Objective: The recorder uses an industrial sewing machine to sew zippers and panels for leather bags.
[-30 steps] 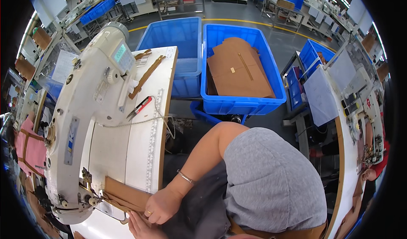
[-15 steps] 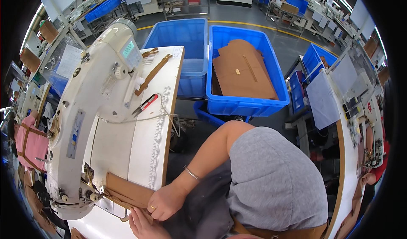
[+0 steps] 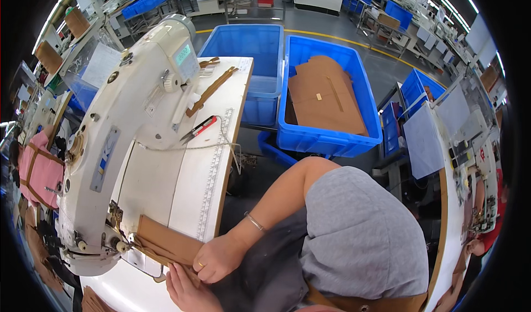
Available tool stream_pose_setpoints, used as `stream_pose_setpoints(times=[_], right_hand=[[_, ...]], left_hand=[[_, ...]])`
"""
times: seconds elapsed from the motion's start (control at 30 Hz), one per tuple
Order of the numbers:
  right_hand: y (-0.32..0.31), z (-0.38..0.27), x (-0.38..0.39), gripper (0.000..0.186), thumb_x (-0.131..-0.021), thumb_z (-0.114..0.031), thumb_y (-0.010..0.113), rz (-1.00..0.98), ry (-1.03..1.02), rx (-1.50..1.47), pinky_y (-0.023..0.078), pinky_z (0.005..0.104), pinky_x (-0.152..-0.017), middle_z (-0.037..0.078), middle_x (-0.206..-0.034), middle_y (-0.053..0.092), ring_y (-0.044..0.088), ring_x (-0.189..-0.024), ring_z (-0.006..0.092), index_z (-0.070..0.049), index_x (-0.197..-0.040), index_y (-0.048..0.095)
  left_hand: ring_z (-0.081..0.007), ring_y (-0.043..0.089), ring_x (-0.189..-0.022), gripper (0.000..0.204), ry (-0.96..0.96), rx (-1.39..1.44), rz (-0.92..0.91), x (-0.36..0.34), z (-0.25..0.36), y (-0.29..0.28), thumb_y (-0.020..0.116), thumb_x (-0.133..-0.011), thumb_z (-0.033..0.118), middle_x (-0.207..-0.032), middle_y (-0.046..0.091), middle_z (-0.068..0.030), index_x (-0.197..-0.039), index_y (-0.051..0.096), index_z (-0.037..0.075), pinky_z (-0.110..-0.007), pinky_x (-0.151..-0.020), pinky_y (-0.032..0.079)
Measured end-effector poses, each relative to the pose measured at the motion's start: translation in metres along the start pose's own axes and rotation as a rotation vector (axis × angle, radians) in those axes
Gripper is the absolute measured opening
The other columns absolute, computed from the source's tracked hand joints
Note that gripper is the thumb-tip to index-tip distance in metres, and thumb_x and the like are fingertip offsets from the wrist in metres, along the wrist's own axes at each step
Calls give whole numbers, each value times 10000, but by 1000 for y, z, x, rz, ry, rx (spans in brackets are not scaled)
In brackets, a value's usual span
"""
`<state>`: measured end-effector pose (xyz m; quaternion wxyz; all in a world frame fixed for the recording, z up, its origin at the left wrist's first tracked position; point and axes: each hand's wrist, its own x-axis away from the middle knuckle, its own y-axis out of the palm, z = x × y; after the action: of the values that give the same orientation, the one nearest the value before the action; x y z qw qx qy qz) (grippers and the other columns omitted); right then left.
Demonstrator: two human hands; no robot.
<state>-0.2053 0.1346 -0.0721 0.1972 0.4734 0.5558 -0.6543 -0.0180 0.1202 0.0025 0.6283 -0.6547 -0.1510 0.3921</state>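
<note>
Right hand (image 3: 218, 260): curled, gripping brown panel (image 3: 168, 241) | left hand (image 3: 191, 291): fingers extended, touching it

between sewing machine (image 3: 127, 99) and right edge there's bare sewing table (image 3: 188, 201) to reach across; cord (image 3: 213, 145) and thread snips (image 3: 208, 123) hem it toward the far edge, the brown panel (image 3: 168, 238) toward the near.

Fingers (image 3: 179, 281) on brown fabric (image 3: 168, 240)

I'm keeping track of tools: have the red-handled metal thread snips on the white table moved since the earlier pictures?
No. The red-handled metal thread snips keep their place beside the far end of the white ruler strip; only the view shifted.
</note>
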Motion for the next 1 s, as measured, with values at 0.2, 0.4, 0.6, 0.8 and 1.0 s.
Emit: stream_pose_setpoints(times=[0.2, 0.4, 0.6, 0.8, 1.0], right_hand=[[-2, -1, 1, 121, -878, -109, 635, -23, 13, -8, 529, 372, -695, 80, -799, 538, 586, -782, 260, 3, -836, 647], [-9, -4, -5, 147, -958, -120, 651, 55, 33, -69, 529, 381, -711, 91, -826, 553, 574, -773, 270, 22, -938, 683], [-34, -21, 9, 195, -923, -179, 783, -75, 103, -96, 574, 463, -998, 137, -1125, 719, 697, -1080, 325, -20, -1026, 738], [-67, 8, -28, 228, -838, -196, 846, -123, 145, 38, 620, 426, -884, 80, -970, 714, 721, -886, 248, -53, -963, 720], [-44, 86, -64, 277, -838, -195, 811, -306, 251, 140, 575, 445, -921, 76, -1115, 695, 692, -979, 273, -63, -1067, 726]], left_hand=[[-391, 636, -1212, 358, 8, 49, 61, 1, -3, 4, 657, -927, 96, -1332, 702, -166, -1267, 719, 4, -473, -1060, 496], [-400, 618, -1238, 399, 3, 70, 8, -6, -11, 1, 679, -967, 201, -1341, 688, -179, -1310, 685, -5, -482, -1085, 470], [-371, 582, -1278, 682, -61, 162, -43, 4, -18, 7, 715, -713, -5, -1411, 650, -112, -1387, 653, 78, -470, -1093, 454], [-291, 533, -1364, 796, -87, 164, -115, 7, -26, 2, 817, -687, 120, -1499, 574, -45, -1453, 601, 121, -493, -1152, 406], [-278, 531, -1367, 851, -83, 161, -96, 8, -27, 1, 871, -645, 198, -1487, 580, -34, -1451, 604, 143, -498, -1150, 408]])
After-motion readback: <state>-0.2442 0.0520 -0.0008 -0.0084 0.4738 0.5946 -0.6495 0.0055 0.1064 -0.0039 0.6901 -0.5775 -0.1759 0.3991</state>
